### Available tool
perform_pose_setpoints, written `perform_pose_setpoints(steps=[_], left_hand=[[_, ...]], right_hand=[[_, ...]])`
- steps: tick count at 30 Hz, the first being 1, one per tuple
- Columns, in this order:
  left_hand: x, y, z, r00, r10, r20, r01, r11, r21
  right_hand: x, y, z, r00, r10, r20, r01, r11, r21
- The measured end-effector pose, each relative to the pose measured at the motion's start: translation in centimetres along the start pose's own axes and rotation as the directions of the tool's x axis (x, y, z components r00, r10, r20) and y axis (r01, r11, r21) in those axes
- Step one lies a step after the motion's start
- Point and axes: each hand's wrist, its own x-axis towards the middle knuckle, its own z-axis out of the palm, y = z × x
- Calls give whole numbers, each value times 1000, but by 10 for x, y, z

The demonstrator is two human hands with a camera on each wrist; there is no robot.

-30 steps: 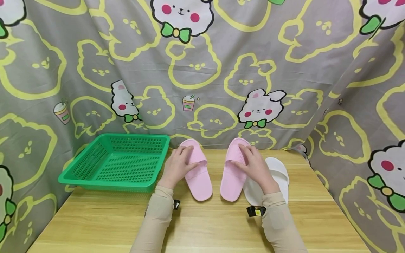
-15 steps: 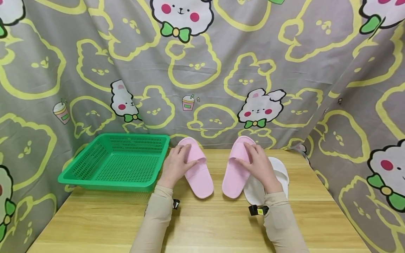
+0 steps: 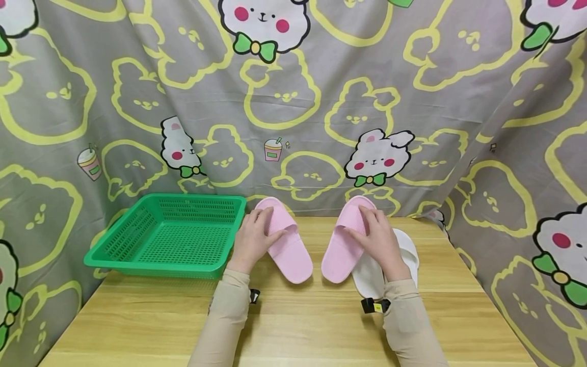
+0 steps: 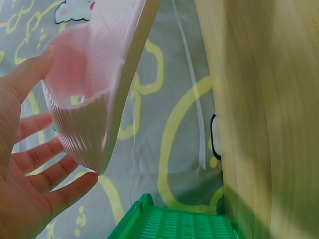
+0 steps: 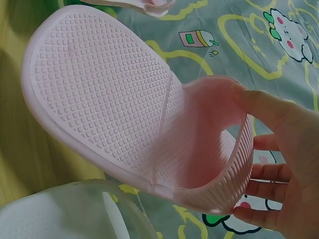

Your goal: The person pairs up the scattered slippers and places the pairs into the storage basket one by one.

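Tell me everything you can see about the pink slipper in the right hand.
The pink slipper looks like soft plastic or foam: backless and open-toed, with a wide ribbed strap and a footbed textured with small squares. It appears lifted off the table, toe pointing away from the person and angled outward to the right. The right hand grips the strap, thumb at its opening.

We see beige, softly creased sleeves (image 3: 412,326) ending at bare hands (image 3: 384,244). A black fitting (image 3: 368,305) with a yellow patch (image 3: 378,308) shows beside the right sleeve, a smaller black piece (image 3: 254,296) beside the left.
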Motion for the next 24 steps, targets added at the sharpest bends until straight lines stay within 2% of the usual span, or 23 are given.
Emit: perform_pose_setpoints(steps=[11,18,24], left_hand=[[1,0,0,999,-6,-49,5,999,-36],[1,-1,1,999,-35,-36,34,999,-36],[1,-2,1,998,-29,-59,27,999,-39]], right_hand=[[0,0,0,998,14,-57,-15,1000,-13],[1,0,-1,997,30,-66,-31,999,-18],[0,0,-1,996,50,-72,-51,999,-11]])
